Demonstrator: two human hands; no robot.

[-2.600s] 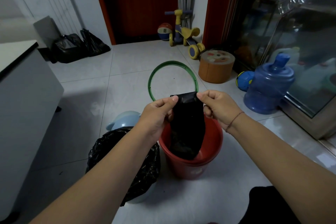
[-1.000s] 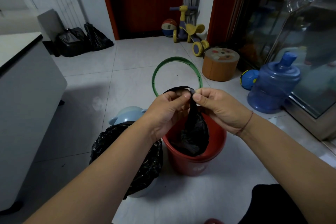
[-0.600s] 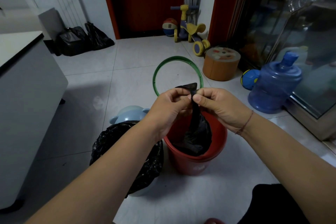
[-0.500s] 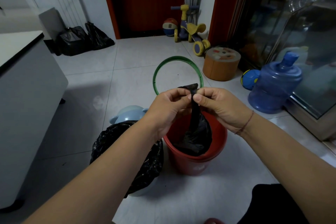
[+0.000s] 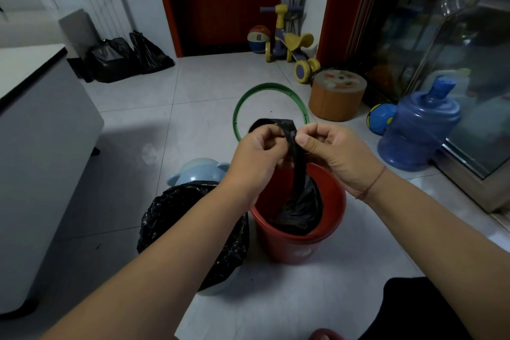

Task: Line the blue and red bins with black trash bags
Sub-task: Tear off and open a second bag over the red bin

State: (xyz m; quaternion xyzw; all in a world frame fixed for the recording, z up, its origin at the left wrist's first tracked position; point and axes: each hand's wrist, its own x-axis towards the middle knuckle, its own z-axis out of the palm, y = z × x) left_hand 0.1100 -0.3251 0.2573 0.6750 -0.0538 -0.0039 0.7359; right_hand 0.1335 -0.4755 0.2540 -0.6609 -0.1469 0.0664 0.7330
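Observation:
A red bin (image 5: 292,243) stands on the tiled floor below my hands. A black trash bag (image 5: 299,201) hangs into it, its lower part bunched inside. My left hand (image 5: 259,157) and my right hand (image 5: 334,152) both pinch the bag's top edge close together above the bin. Left of the red bin stands the blue bin (image 5: 218,288), covered by a black bag (image 5: 176,207) folded over its rim; my left forearm crosses over it.
A light blue lid (image 5: 193,171) lies behind the blue bin. A green ring (image 5: 240,107) lies on the floor beyond my hands. An orange stool (image 5: 335,98), a blue water jug (image 5: 419,130), a ball (image 5: 380,119), a toy scooter (image 5: 289,41), a grey cabinet (image 5: 41,146) and black bags (image 5: 127,56) surround the spot.
My hands, once apart with the bag spread flat between them, have come together at its top edge. The bag now hangs as a narrow strip with a small loop opening behind my fingers.

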